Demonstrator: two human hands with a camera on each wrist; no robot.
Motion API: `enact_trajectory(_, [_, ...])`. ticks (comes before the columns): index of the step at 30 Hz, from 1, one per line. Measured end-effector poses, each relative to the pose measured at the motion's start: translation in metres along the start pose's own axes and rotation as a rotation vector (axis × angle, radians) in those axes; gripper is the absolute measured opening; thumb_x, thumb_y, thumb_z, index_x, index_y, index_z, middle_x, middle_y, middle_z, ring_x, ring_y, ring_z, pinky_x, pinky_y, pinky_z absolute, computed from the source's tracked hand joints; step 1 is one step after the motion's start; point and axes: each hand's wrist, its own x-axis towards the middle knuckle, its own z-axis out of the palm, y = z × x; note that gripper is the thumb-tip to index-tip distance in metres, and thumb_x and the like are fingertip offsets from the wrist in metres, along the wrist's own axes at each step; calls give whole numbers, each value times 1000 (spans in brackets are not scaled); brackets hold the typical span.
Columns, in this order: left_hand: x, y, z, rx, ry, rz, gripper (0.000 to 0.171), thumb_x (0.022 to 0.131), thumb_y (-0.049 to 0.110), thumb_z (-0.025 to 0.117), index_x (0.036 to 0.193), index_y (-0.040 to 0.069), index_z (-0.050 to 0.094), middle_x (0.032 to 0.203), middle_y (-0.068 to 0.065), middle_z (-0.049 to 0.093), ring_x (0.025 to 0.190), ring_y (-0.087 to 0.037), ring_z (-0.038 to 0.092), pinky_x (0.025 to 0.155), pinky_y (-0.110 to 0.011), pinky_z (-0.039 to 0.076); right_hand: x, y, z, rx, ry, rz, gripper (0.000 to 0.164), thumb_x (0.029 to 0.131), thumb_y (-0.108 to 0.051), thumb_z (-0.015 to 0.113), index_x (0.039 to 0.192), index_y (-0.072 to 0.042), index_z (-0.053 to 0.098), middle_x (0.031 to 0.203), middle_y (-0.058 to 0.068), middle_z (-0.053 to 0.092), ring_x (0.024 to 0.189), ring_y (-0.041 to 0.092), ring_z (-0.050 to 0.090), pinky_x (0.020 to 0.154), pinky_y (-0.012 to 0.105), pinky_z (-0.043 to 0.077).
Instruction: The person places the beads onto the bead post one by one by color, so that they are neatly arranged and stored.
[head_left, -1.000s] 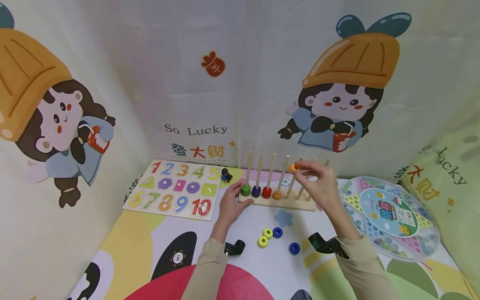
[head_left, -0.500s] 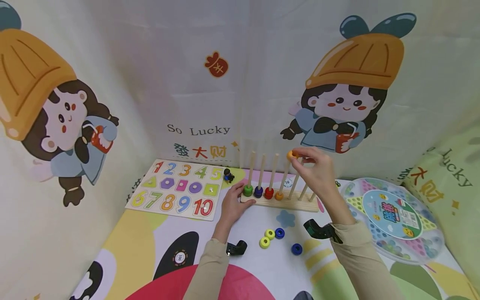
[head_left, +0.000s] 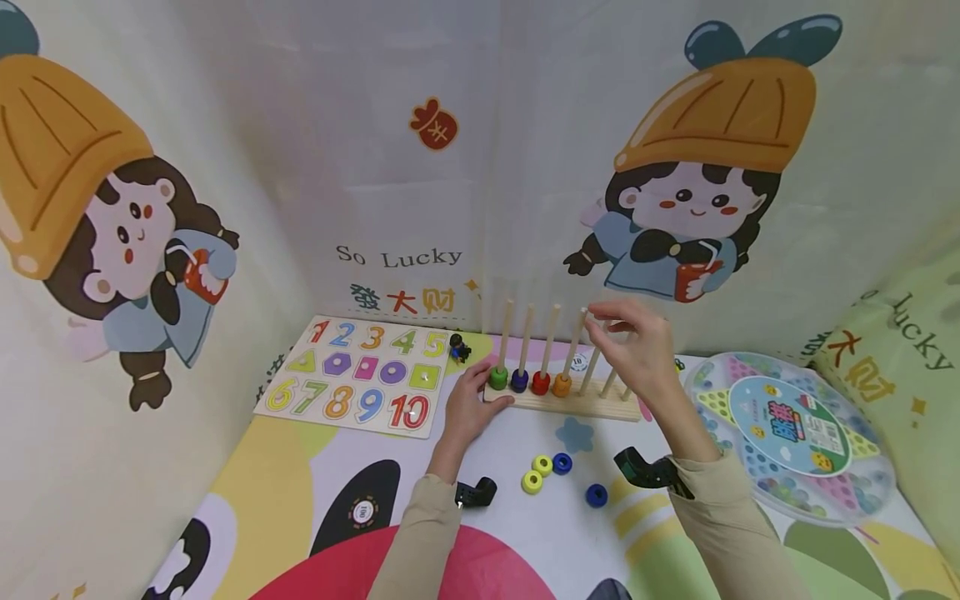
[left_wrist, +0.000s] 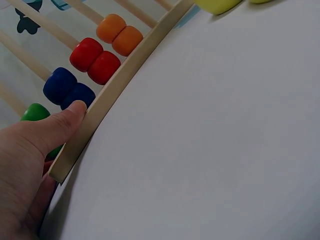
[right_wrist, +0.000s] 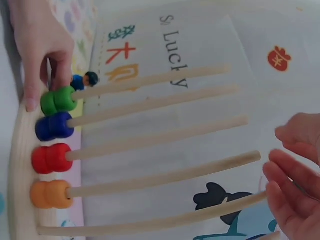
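A wooden peg stand (head_left: 585, 406) with a row of upright pegs stands at the back of the table. My left hand (head_left: 468, 407) grips its left end, thumb along the front of the base. Pairs of beads sit low on the first pegs: green beads (right_wrist: 58, 101), blue beads (right_wrist: 54, 126), red beads (right_wrist: 52, 158) and orange beads (right_wrist: 51, 194). Beside the top of the orange beads' peg, my right hand (head_left: 636, 343) is raised with nothing in it; the right wrist view shows thumb and fingers apart. Bare pegs stand farther right, partly behind this hand.
Two yellow beads (head_left: 532, 482) and a blue bead (head_left: 562, 463) lie together in front of the stand, another blue bead (head_left: 596, 496) to their right. A number puzzle board (head_left: 318, 364) and small figurine (head_left: 459, 348) are left, a round game box (head_left: 862, 492) right.
My right hand has released the orange bead at the top of the fourth peg, and the bead now sits on the lower one. My left hand keeps its grip on the stand.
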Motion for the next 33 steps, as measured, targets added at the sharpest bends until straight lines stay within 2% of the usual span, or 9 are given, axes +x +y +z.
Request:
enact_trajectory(2, [1, 0, 0, 5, 1, -1, 68, 79, 30, 84, 131, -5, 59, 143, -11, 51, 126, -29, 52, 99, -37, 51, -8, 0, -2, 25, -35, 9, 20, 84, 3, 74, 104, 3, 73, 99, 15, 71, 90, 29, 65, 76, 8, 49])
enact_trajectory(4, [1, 0, -1, 10, 1, 0, 68, 79, 30, 84, 131, -5, 59, 144, -10, 51, 126, -29, 52, 99, -37, 51, -18, 2, -1, 37, -81, 30, 21, 84, 2, 74, 105, 3, 73, 98, 14, 71, 89, 29, 66, 75, 13, 53])
enact_trajectory(9, [2, 0, -3, -5, 5, 8, 67, 78, 28, 85, 131, -6, 59, 143, -13, 51, 124, -31, 53, 98, -38, 52, -48, 17, 9, 66, -234, 109, 23, 84, -2, 77, 107, -1, 73, 100, 11, 73, 90, 27, 68, 77, 38, 60])
enact_trajectory(13, [2, -1, -3, -5, 6, 12, 67, 79, 29, 84, 131, -6, 59, 143, -13, 51, 124, -31, 53, 98, -37, 52, -73, 31, 23, 132, -367, 159, 25, 82, -3, 79, 107, -2, 73, 103, 11, 73, 93, 30, 68, 79, 47, 59])
enact_trajectory(18, [2, -3, -1, 0, 10, 4, 69, 78, 29, 85, 131, -5, 58, 143, -12, 51, 125, -30, 53, 98, -37, 52, -101, 44, 37, 204, -522, 174, 30, 82, -5, 79, 110, 1, 71, 106, 13, 72, 96, 37, 67, 80, 50, 58])
enact_trajectory(25, [0, -1, 0, 7, 8, 1, 69, 78, 30, 85, 132, -5, 59, 143, -10, 52, 125, -31, 52, 100, -40, 50, -127, 54, 49, 255, -697, 175, 40, 81, -12, 82, 116, -2, 69, 111, 9, 72, 104, 29, 66, 89, 43, 57])
enact_trajectory(28, [0, -1, 0, 8, 7, 6, 67, 78, 28, 85, 131, -5, 59, 143, -11, 52, 125, -30, 52, 99, -39, 51, -132, 55, 52, 290, -731, 187, 41, 81, -12, 82, 118, -2, 68, 113, 9, 71, 105, 28, 66, 92, 42, 55])
enact_trajectory(33, [1, 0, 0, 17, 7, 7, 67, 78, 28, 85, 131, -5, 59, 143, -10, 52, 125, -30, 52, 99, -38, 51, -135, 57, 53, 302, -734, 200, 38, 82, -11, 81, 117, -3, 69, 111, 7, 72, 105, 26, 67, 96, 39, 54])
